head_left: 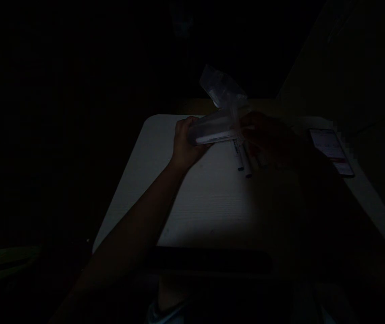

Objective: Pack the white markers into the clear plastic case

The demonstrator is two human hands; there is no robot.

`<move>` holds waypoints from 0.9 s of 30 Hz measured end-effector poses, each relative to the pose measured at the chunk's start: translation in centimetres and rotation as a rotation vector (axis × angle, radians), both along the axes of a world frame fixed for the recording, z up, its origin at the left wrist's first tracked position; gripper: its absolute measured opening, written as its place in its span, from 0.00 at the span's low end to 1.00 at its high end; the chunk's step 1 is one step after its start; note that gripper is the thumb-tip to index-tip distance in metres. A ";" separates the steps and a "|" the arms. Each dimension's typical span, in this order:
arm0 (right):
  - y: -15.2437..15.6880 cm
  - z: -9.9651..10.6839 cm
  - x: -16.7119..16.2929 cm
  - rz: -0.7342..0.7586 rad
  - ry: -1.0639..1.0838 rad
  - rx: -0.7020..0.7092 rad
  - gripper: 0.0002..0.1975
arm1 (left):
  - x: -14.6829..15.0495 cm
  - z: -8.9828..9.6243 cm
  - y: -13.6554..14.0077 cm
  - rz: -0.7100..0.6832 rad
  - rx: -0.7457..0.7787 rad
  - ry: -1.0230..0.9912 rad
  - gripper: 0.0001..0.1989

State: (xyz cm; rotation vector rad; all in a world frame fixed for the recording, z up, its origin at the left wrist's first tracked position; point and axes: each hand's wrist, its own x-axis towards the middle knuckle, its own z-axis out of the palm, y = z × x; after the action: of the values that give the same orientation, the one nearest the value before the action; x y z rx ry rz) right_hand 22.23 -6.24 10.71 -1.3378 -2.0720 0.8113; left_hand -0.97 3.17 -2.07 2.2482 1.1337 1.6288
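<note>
The scene is very dark. My left hand [187,141] is wrapped round the base of a clear plastic container [211,126], which lies tilted on its side above the table, its other end toward the right. A long white thing shows along its lower side. At that right end, the bent fingers of my right hand [263,132] are closed in; shadow hides what they pinch. A crinkled clear plastic piece [224,85], perhaps a bag or a lid, rises behind this end. Just below, a marker pen [237,155] and a second marker pen [246,162] lie side by side.
A white wood-grain table [138,180] with rounded corners stands before me. On its right side lies a phone [332,150] with its screen lit. Something green [6,261] shows at the lower left, away from the table. Shadow covers the table's right part.
</note>
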 end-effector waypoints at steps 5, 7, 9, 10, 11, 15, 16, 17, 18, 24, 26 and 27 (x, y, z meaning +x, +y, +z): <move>-0.8 0.9 -0.7 -0.040 -0.012 -0.035 0.13 | 0.0 -0.1 0.2 -0.005 0.033 -0.011 0.44; -1.0 1.2 -1.1 -0.074 -0.014 -0.052 0.11 | 0.0 -0.1 0.2 -0.012 0.039 -0.004 0.44; -1.1 1.3 -1.3 -0.086 -0.012 -0.051 0.11 | 0.0 0.0 0.2 -0.012 0.040 -0.006 0.43; -1.0 1.2 -1.3 -0.079 -0.008 -0.045 0.11 | 0.0 0.0 0.2 -0.010 0.039 -0.007 0.43; -0.9 1.1 -1.3 -0.066 -0.002 -0.033 0.11 | 0.0 0.0 0.1 -0.009 0.037 -0.006 0.43; -0.8 0.9 -1.1 -0.027 -0.007 -0.010 0.13 | 0.0 0.1 0.1 -0.010 0.049 -0.002 0.43; -0.8 0.9 -1.1 -0.031 -0.018 -0.007 0.13 | 0.0 0.1 0.1 -0.011 0.049 -0.002 0.43; -0.8 0.9 -1.1 -0.038 -0.033 -0.006 0.13 | 0.1 0.1 0.1 -0.013 0.048 -0.002 0.43; -0.8 1.0 -1.1 -0.044 -0.047 -0.005 0.14 | 0.1 0.1 0.1 -0.012 0.046 -0.005 0.43; -0.6 1.1 -1.1 -0.027 -0.065 0.076 0.13 | 0.1 0.0 0.2 -0.010 0.047 -0.008 0.44; -0.5 1.1 -1.1 -0.025 -0.084 0.094 0.13 | 0.0 0.0 0.2 -0.020 0.040 0.004 0.44; -0.4 1.0 -1.1 -0.017 -0.086 0.101 0.13 | -0.1 0.1 0.2 -0.023 0.038 0.007 0.44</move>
State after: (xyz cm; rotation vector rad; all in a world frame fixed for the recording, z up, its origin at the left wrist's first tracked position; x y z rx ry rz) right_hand 21.14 -6.67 11.75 -1.3551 -2.1350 0.6428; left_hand -1.03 3.35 -2.00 2.2832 1.0833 1.6485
